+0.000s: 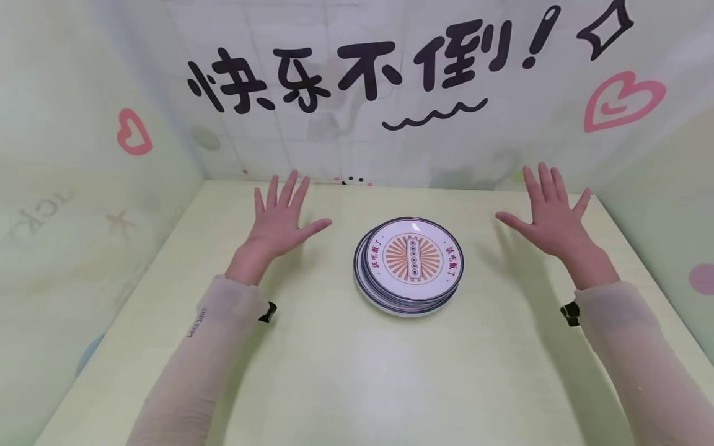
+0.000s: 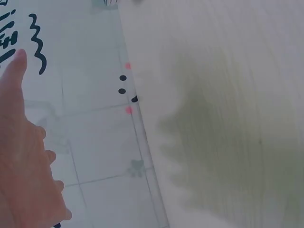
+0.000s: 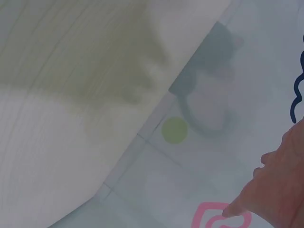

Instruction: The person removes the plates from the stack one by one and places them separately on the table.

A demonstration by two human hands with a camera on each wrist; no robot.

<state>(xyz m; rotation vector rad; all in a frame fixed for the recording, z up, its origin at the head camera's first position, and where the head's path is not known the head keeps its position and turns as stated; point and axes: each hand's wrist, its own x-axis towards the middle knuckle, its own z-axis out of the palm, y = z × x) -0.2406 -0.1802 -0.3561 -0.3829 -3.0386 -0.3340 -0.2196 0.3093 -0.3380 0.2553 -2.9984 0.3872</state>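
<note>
- We are seeing a stack of plates (image 1: 415, 263) standing on the pale table (image 1: 334, 384), between the two hands and a little toward the back wall (image 1: 312, 148).
- The top plate is lying face up and showing a white surface, a dark rim, an orange ray pattern (image 1: 413, 259) and red characters along both sides; we are seeing lower rims peeking out at the left and near edges.
- We are finding the left hand (image 1: 279, 224) spreading its fingers toward the back wall, thumb pointing inward toward the plates. It is hovering above the table, apart from the stack and gripping nothing.
- We are finding the right hand (image 1: 554, 228) spreading in the same way on the other side, its thumb also pointing inward. It is hovering above the table, apart from the plates and pinching nothing.
- We are noticing soft shadows of both hands falling on the tabletop; the left wrist view is showing one shadow (image 2: 213, 137) with blurred finger shapes.
- Pale sleeves (image 1: 223, 347) are covering both forearms, and a small black object (image 1: 268, 312) is sitting at the inner side of each wrist.
- Behind, we are seeing black lettering (image 1: 368, 69) running across the back wall, a wavy line (image 1: 435, 116) lying beneath it and a pink heart (image 1: 625, 102) showing at the right. A smaller red heart (image 1: 124, 131) is marking the left wall (image 1: 61, 148).
</note>
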